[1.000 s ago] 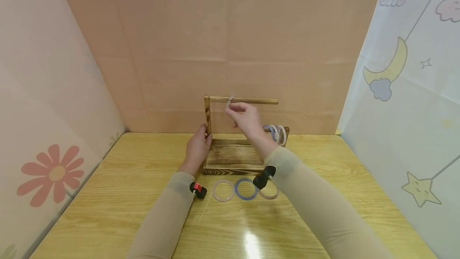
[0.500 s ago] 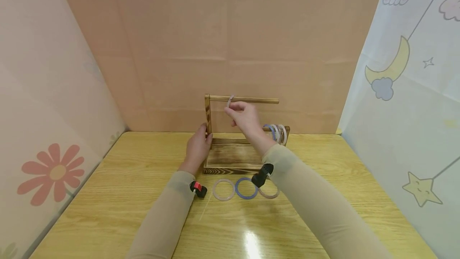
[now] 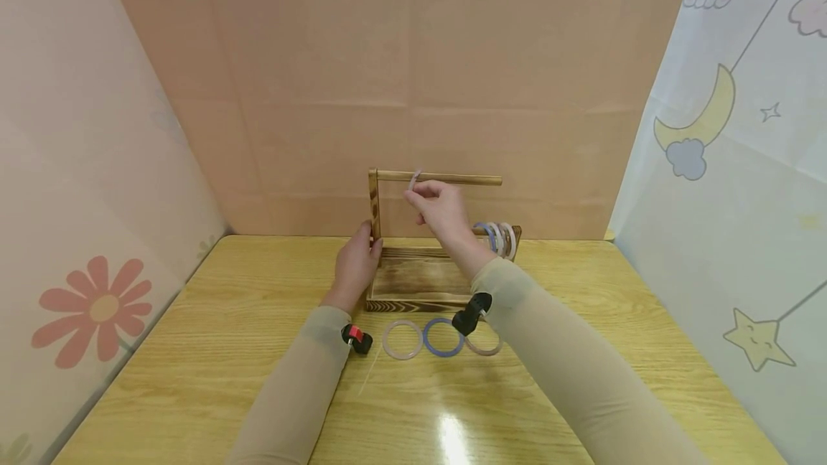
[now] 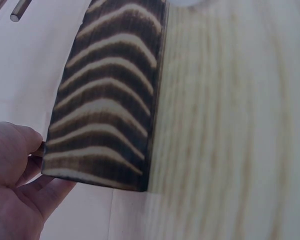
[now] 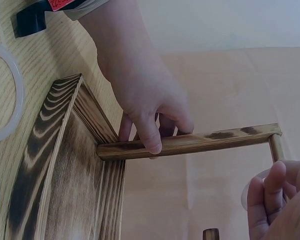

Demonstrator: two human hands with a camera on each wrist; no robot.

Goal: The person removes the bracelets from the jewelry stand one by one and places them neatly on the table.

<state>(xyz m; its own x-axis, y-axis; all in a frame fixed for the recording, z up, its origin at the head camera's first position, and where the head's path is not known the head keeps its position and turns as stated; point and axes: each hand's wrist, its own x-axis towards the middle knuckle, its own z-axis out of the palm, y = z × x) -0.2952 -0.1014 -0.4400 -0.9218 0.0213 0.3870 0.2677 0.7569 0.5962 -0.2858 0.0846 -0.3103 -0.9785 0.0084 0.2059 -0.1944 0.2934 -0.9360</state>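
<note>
A wooden bangle stand (image 3: 420,282) with a tray base and two bars stands at the table's back. My left hand (image 3: 355,264) grips its left upright post (image 3: 374,199), thumb on one side and fingers on the other, as the right wrist view shows. Up at the top bar (image 3: 465,179), my right hand (image 3: 444,215) pinches a pale translucent bangle (image 3: 414,179) near the bar's left part. The bangle appears to be around the bar; its lower portion is hidden by the fingers. In the right wrist view, the bangle (image 5: 246,194) shows beside my right fingers.
Several bangles, blue and pale (image 3: 496,239), hang on the lower bar at right. On the table before the stand lie a pale pink bangle (image 3: 385,347), a blue bangle (image 3: 442,356) and a brownish bangle (image 3: 487,353), partly behind the right wrist's camera (image 3: 472,314).
</note>
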